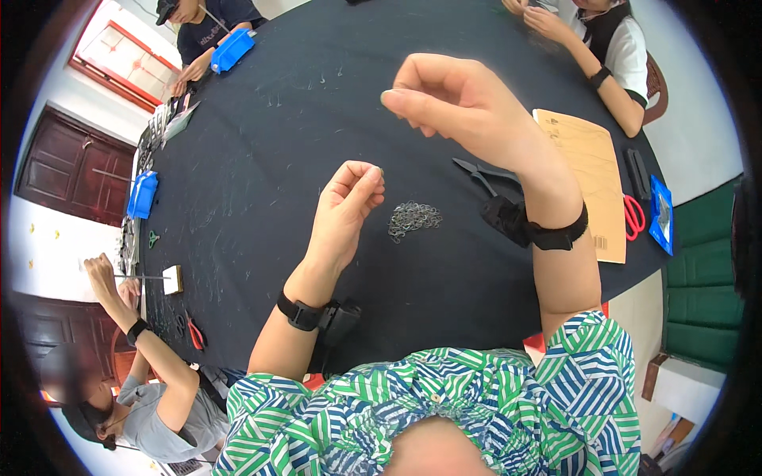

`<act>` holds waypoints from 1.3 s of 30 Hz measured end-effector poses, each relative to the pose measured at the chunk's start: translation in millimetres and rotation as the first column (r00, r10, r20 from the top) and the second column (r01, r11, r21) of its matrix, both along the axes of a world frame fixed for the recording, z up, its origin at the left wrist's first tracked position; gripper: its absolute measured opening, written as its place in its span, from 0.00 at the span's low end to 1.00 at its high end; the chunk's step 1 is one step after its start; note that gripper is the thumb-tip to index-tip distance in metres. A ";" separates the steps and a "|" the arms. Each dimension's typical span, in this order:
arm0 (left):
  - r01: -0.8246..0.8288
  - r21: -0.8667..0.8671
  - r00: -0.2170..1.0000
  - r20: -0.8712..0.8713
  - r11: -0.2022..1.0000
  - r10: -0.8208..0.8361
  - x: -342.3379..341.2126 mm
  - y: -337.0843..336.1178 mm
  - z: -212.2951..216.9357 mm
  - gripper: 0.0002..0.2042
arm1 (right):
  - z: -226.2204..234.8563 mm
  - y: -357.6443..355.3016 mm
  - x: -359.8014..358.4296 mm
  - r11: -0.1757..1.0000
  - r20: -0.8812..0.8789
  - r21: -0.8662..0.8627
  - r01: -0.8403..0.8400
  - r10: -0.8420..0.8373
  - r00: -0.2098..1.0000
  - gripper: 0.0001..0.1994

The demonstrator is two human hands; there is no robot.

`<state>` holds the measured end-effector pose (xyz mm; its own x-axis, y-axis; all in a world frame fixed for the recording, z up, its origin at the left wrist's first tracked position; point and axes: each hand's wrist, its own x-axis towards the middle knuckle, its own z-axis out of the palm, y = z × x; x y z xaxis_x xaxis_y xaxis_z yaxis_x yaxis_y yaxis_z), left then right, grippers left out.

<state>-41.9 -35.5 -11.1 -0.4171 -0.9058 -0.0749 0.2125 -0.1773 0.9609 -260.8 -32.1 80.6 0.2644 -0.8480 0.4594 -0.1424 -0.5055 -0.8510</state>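
While the left hand [347,208] pinches shut just left of the ring pile [413,218], the raised right hand [451,99] pinches shut above the worktop [278,143]; what either grip holds is too small to tell.

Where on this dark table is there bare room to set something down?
Bare cloth lies left of the left hand, and beyond the right hand across the table's middle. It is crowded around the metal-ring pile, pliers, brown envelope and red scissors.
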 end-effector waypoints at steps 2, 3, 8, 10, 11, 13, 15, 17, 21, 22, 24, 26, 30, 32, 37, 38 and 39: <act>0.051 0.059 0.998 -0.050 0.997 -0.048 -0.1 0.9 -4.1 0.05 | 1.8 1.7 1.8 1.000 0.001 0.001 -0.007 0.007 1.000 0.12; 0.054 0.064 0.998 -0.048 0.996 -0.051 -1.0 0.8 -5.5 0.05 | 3.0 3.0 1.9 1.000 -0.002 -0.001 -0.017 0.017 1.000 0.12; 0.070 0.100 0.997 -0.033 0.992 -0.067 -12.9 3.5 -5.8 0.06 | 8.7 9.4 2.8 1.000 0.003 -0.013 -0.019 0.019 1.000 0.11; 0.083 0.097 0.996 -0.029 0.992 -0.081 -16.0 2.1 -4.6 0.05 | 8.7 8.6 4.1 1.000 0.031 -0.011 -0.028 0.028 0.999 0.11; 0.099 0.092 0.995 -0.026 0.991 -0.097 -16.8 2.0 -3.7 0.04 | 9.8 8.8 4.2 1.000 0.036 -0.020 -0.018 0.019 0.999 0.11; 0.125 0.109 0.991 -0.053 0.986 -0.120 -19.4 1.6 -5.1 0.04 | 8.3 8.2 3.2 1.000 0.039 -0.026 -0.004 0.005 0.999 0.11; 0.151 0.123 0.987 -0.080 0.981 -0.142 -20.8 2.6 -5.2 0.04 | 7.6 7.9 2.5 1.000 0.053 -0.020 -0.002 0.003 0.999 0.11; 0.165 0.109 0.982 -0.114 0.980 -0.153 -21.2 5.1 -4.4 0.05 | 7.7 7.7 2.5 1.000 0.052 -0.021 -0.005 0.006 0.999 0.11; 0.159 0.131 0.983 -0.117 0.978 -0.144 -20.4 6.7 -1.1 0.04 | 9.5 9.8 3.8 1.000 0.056 -0.012 -0.012 0.013 0.998 0.11; 0.156 0.133 0.981 -0.136 0.979 -0.138 -18.7 6.3 -1.5 0.04 | 10.2 10.7 4.3 1.000 0.056 -0.013 -0.013 0.014 0.998 0.11; 0.153 0.132 0.979 -0.154 0.979 -0.132 -15.9 6.3 -0.6 0.03 | 11.4 11.7 5.1 1.000 0.053 -0.024 0.018 -0.017 0.998 0.11; 0.137 0.131 0.975 -0.193 0.982 -0.110 -12.8 7.4 2.0 0.02 | 12.4 11.5 3.9 0.999 0.045 -0.026 0.033 -0.032 0.998 0.11; 0.068 0.086 0.988 -0.146 0.994 -0.056 -2.2 7.7 8.5 0.02 | 10.9 10.2 -3.7 0.988 -0.055 -0.025 0.155 -0.156 0.986 0.10; 0.026 0.002 0.997 -0.068 1.000 -0.026 3.3 8.5 15.9 0.02 | 4.5 8.9 -7.8 0.936 -0.188 -0.144 0.320 -0.343 0.920 0.10; -0.021 -0.239 0.997 0.067 0.971 0.039 23.4 9.3 28.8 0.02 | -3.7 12.5 7.6 0.878 -0.286 -0.223 0.424 -0.475 0.833 0.13; -0.025 -0.290 0.993 0.104 0.957 0.057 27.1 9.7 31.2 0.03 | -1.6 16.8 15.2 0.967 -0.239 0.022 0.254 -0.242 0.940 0.17; -0.033 -0.290 0.992 0.106 0.956 0.067 30.0 10.4 34.2 0.03 | 0.4 22.0 26.1 0.980 -0.180 0.161 0.113 -0.084 0.980 0.18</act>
<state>-11.9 -25.1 23.2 -0.3747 -0.9154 0.1473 0.1008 0.1177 0.9879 -234.8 -10.1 80.9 0.2379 -0.9353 0.2621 -0.3354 -0.3323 -0.8815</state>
